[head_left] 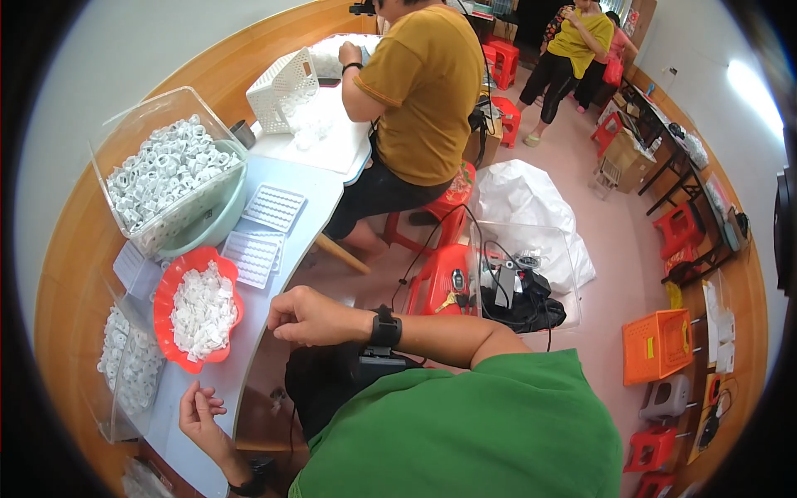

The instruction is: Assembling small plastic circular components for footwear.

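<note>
My left hand [202,419] is over the near end of the pale blue table, its fingers loosely bent and apart, with nothing visible in them. My right hand [305,317] hovers past the table's right edge, fingers curled together; whatever they may hold is hidden. Between and beyond my hands sits a red scalloped bowl [163,325] heaped with small white plastic pieces [202,311]. Beside it lie white slotted trays [251,257], with another white tray [275,207] farther back. Neither hand touches the bowl.
A clear bin [148,222] of white ring-like parts rests on a pale green basin [217,217]. Another clear bin [137,373] stands at left. A co-worker [423,91] sits by a white basket [278,87]. Red stools [440,278] and a clear box [573,249] with cables stand right.
</note>
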Available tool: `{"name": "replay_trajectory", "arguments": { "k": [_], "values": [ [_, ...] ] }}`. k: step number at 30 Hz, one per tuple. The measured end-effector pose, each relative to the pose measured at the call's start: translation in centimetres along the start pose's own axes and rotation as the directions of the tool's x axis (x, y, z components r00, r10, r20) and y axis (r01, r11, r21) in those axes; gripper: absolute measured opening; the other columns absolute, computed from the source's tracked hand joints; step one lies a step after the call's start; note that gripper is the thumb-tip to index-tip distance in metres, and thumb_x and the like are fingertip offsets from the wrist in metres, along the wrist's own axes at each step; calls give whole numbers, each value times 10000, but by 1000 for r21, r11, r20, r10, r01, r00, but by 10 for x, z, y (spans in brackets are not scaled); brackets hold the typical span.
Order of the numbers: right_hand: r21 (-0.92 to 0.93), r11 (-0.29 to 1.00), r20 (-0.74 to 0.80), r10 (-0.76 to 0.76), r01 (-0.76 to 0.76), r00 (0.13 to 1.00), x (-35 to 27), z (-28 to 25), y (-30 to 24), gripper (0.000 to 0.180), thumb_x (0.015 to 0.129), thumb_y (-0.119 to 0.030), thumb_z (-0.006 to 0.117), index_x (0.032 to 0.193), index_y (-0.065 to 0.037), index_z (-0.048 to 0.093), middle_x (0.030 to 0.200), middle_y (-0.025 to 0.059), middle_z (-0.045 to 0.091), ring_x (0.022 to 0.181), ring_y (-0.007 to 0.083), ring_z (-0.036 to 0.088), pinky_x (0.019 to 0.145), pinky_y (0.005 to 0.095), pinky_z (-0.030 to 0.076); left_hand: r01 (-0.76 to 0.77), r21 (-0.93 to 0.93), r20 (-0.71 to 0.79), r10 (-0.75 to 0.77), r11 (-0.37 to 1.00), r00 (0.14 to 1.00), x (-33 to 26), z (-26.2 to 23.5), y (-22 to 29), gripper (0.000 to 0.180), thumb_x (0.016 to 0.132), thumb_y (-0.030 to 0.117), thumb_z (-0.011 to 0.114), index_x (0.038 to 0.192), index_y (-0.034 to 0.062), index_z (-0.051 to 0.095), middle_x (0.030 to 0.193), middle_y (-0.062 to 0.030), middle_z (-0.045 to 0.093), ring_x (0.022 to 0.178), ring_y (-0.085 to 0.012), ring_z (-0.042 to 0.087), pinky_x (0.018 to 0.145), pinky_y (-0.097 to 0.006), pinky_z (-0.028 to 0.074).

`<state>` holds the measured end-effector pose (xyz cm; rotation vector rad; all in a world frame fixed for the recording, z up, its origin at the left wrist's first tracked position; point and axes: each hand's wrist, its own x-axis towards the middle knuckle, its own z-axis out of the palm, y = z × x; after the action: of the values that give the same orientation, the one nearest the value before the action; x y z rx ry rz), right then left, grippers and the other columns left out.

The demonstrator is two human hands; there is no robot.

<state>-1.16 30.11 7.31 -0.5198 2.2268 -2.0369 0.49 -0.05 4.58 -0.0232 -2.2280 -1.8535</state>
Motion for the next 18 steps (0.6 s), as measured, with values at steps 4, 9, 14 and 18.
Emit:
{"name": "replay_trajectory", "arguments": {
  "k": [4,9,14,18],
  "values": [
    [46,999,-14,26,-26,1000,10,-4,2,79,806,-26,590,837,45,576,639,48,559,466,94,542,409,231,420,24,-21,-112,-27,999,993,3,-4,-27,217,944,108,496,1075,-29,601,818,-73,608,616,-85,523,522,-192,433],
    [92,992,-15,90,-88,996,14,-5,1,75,790,-25,594,801,47,575,619,49,551,471,97,531,412,243,418,31,-11,-246,-33,999,969,6,-5,-46,220,947,116,496,1077,-25,604,795,-48,589,610,-73,494,506,-178,397],
    [71,993,-23,93,-92,995,14,-6,15,82,811,-30,594,829,48,577,635,42,556,463,89,536,412,226,420,60,-57,-276,-73,997,958,6,-7,-67,220,946,118,501,1071,-29,606,793,-42,584,605,-69,486,500,-179,386],
    [62,995,-18,84,-83,996,10,-2,21,96,813,-47,594,847,43,587,639,37,560,488,79,532,438,221,428,57,-52,-297,-71,997,952,1,-8,-68,212,941,108,507,1066,-31,606,793,-41,585,600,-68,486,501,-179,390]
  ]
}}
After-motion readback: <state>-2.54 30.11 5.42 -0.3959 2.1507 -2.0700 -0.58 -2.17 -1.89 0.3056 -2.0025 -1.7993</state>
